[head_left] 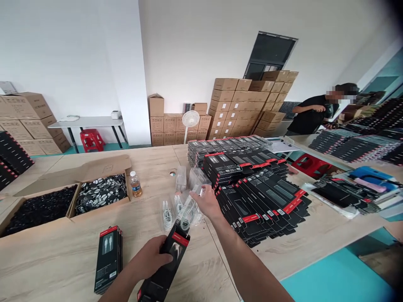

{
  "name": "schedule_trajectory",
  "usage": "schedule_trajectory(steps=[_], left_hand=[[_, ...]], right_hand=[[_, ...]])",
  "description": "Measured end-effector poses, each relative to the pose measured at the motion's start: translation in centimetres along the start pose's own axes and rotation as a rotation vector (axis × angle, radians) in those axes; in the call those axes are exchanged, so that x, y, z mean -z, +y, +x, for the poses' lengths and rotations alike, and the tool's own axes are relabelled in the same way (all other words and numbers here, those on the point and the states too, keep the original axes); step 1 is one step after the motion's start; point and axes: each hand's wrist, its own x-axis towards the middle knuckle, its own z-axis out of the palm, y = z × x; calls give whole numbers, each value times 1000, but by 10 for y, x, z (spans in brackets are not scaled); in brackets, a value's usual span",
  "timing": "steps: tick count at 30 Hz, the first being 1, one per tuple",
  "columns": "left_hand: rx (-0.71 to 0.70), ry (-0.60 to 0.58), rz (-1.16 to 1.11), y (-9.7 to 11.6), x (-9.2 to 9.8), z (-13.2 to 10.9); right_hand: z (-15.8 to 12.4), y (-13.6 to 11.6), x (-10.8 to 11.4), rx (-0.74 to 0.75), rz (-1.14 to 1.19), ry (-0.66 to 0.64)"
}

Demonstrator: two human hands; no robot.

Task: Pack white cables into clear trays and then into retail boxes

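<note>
Gripping a black cable box [178, 256], left fingers [160, 247] curl tight while right fingers [197, 195] pinch a clear cable bag [185, 214].

We have room for our left hand [149, 258], gripping a black box [178, 251], to pass over the wood surface [63, 264] toward a second black box [108, 260] lying flat. Past our right hand [208, 203], transparent bags of white cable [166, 214] crowd the way forward, stacked black boxes [261, 201] wall off the right, and a plastic bottle [135, 184] and an open carton [94, 170] stand farther left
</note>
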Motion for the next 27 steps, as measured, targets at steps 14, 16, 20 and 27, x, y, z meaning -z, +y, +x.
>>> schedule_trajectory(steps=[14, 16, 20, 27], left_hand=[[-20, 184, -530, -5, -44, 13], [6, 185, -550, -11, -49, 7], [-43, 171, -538, -19, -52, -11], [-129, 68, -402, -18, -33, -13]], right_hand=[[-74, -7, -8, 283, 99, -313], [-91, 5, -9, 291, 149, -370], [-118, 32, -13, 171, 464, -520], [-147, 39, -28, -24, 922, -528]])
